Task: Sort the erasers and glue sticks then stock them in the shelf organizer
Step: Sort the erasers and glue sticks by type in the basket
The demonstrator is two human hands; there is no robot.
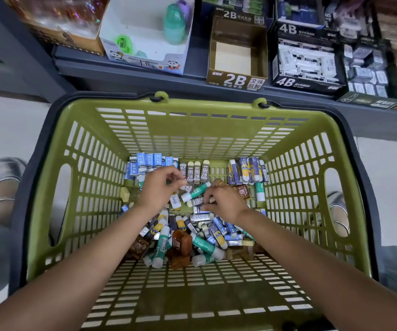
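Both my hands are inside a green plastic basket (92,144) that holds a heap of erasers and glue sticks. My left hand (159,189) pinches a small dark-sleeved eraser (186,187) between thumb and fingers. My right hand (226,201) has curled fingers on a silver-wrapped eraser (198,209) in the pile. A green-and-white glue stick (196,192) lies between the hands. Along the basket's far wall stand sorted rows: blue erasers (149,162), 2B erasers (196,172) and purple-and-yellow erasers (246,169). Mixed items (188,242) lie nearer to me.
On the grey shelf (126,68) behind the basket stand an empty 2B box (237,53), a 4B box (306,63) with white erasers, a pencil sharpener box (145,34) and a box of small erasers (367,72). My feet flank the basket.
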